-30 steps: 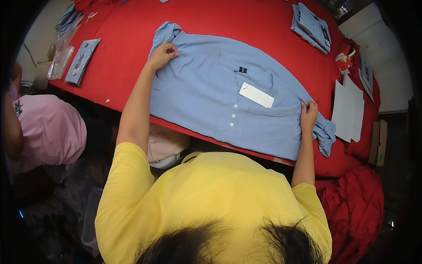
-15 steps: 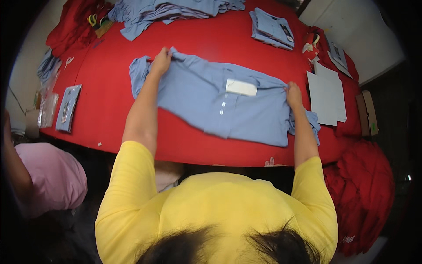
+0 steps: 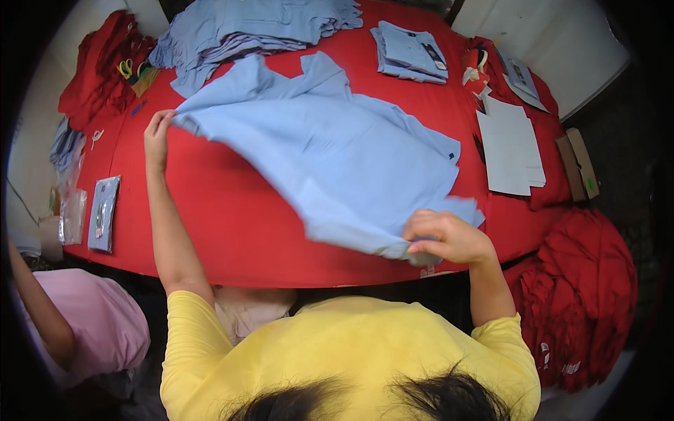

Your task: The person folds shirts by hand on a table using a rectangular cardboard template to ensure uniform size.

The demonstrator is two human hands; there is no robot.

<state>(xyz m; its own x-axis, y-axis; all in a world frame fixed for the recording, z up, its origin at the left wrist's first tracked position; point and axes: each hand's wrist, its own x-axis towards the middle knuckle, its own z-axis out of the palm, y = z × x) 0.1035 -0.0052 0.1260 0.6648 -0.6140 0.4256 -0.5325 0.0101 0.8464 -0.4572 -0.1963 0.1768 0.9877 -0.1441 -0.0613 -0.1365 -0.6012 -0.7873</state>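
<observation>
Red-covered desk (image 3: 232, 231), blue shirt (image 3: 351, 161) up in the air over it.
Blue garment piles (image 3: 260, 28) and white sheets (image 3: 509, 147) ring the desk; since half a second ago the shirt, then flat with buttons up, is lifted and blurred, left hand (image 3: 158, 137) and right hand (image 3: 446, 238) each with grip closed on its edge.

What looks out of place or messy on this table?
Nothing is damaged or spilled. The shirt is lifted and rumpled between the left hand and right hand; the blue pile behind is loose, unlike the folded shirts.
</observation>
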